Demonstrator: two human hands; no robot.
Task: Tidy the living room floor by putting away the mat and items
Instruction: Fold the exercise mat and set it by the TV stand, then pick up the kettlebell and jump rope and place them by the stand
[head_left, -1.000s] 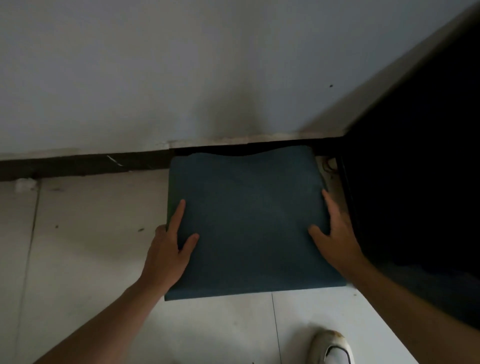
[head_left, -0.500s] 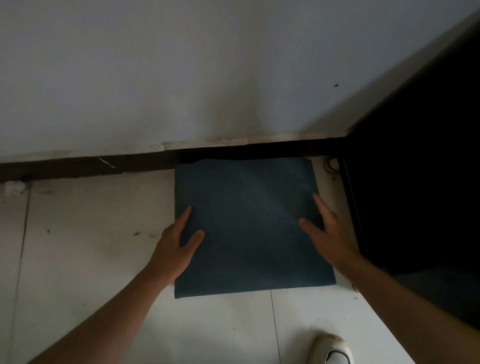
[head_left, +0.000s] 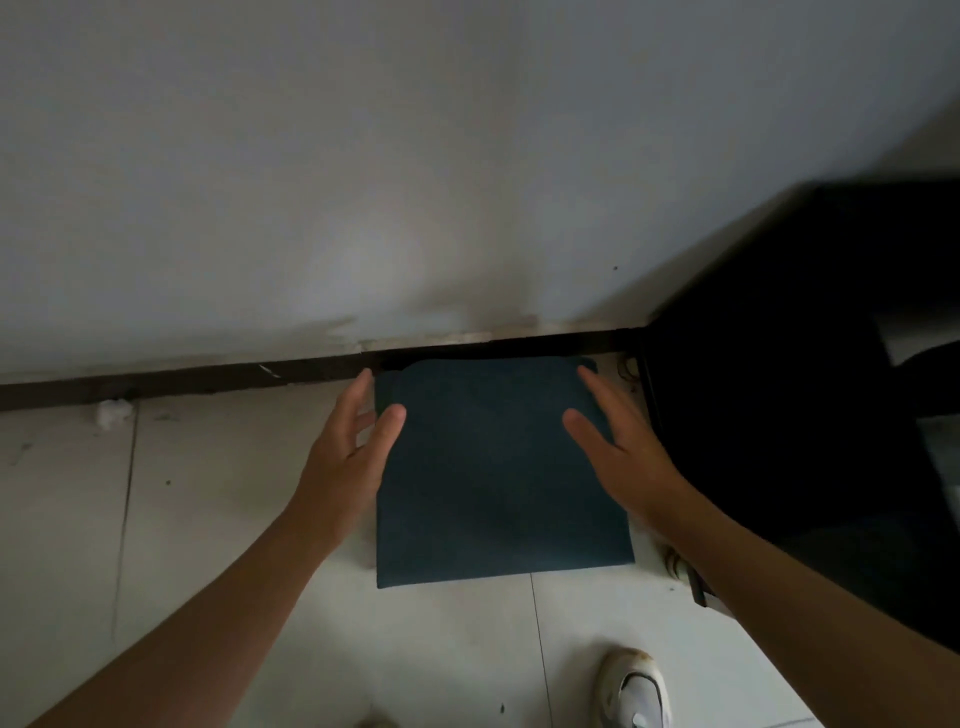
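On my screen I saw the left hand (head_left: 345, 457) held open, its fingers straight and a little spread, gripping nothing. It was over the left edge of the folded blue mat (head_left: 498, 499), with the thumb above the cloth and the other fingers pointing to the far corner. The right hand (head_left: 623, 457) was open in the same way, fingers straight, also holding nothing, and it lay over the right part of the mat. I could not tell if the 2 hands touched the cloth or were just above it.

The mat was between the hands and reached beyond them on both ends. It lay flat on the pale tiled floor (head_left: 208, 519). Its far edge was against the dark baseboard (head_left: 182, 382), just past the fingertips, and its near edge was below the wrists, between the 2 forearms.

Above the baseboard rose a plain grey wall (head_left: 363, 182). To the right of the right hand stood a large black piece of furniture (head_left: 779, 405), close to the mat's right side. Well to the left of the left hand, a small white scrap (head_left: 111, 413) lay by the baseboard. Near the right forearm, closer to the camera than the mat, 1 white shoe (head_left: 636, 688) stood on the floor.
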